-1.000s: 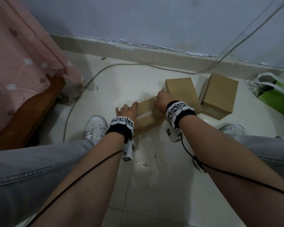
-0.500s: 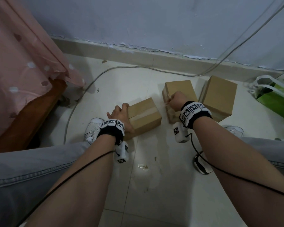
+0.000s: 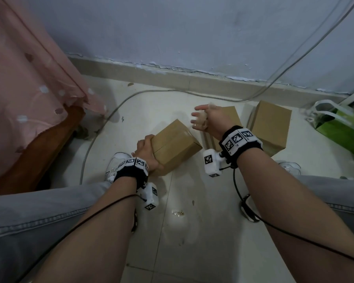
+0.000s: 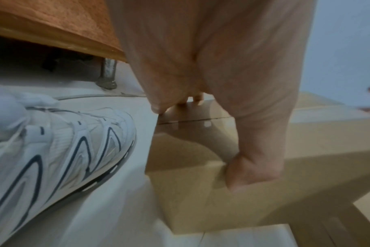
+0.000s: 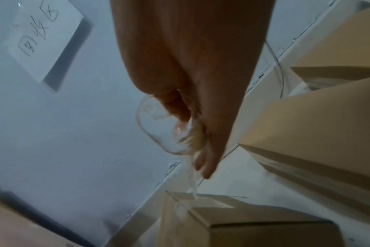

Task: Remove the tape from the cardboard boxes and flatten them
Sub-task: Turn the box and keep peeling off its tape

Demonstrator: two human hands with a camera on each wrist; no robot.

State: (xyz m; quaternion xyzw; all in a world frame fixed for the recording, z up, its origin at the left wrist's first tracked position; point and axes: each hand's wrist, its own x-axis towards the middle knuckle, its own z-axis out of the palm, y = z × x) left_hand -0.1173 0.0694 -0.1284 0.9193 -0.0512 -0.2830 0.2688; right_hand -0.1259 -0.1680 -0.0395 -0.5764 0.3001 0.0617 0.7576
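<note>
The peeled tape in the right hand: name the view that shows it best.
Right wrist: the clear tape curls against the right hand, its looped edge sharp. The head view shows only a pale blur at the fingers. The left wrist view misses it.

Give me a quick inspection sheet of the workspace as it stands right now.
Surface: tiled floor, stained.
Job's things: near cardboard box tilted, seam tape on its end face; two more cardboard boxes behind; peeled clear tape off the box.
Clutter: small scrap; green bag.
Grippers: left hand grips the near box; right hand holds the tape, fingers spread.
Cables: grey cable on floor; black wrist leads.
Surroundings: wall with peeling paint, pink cloth, white sneaker.
</note>
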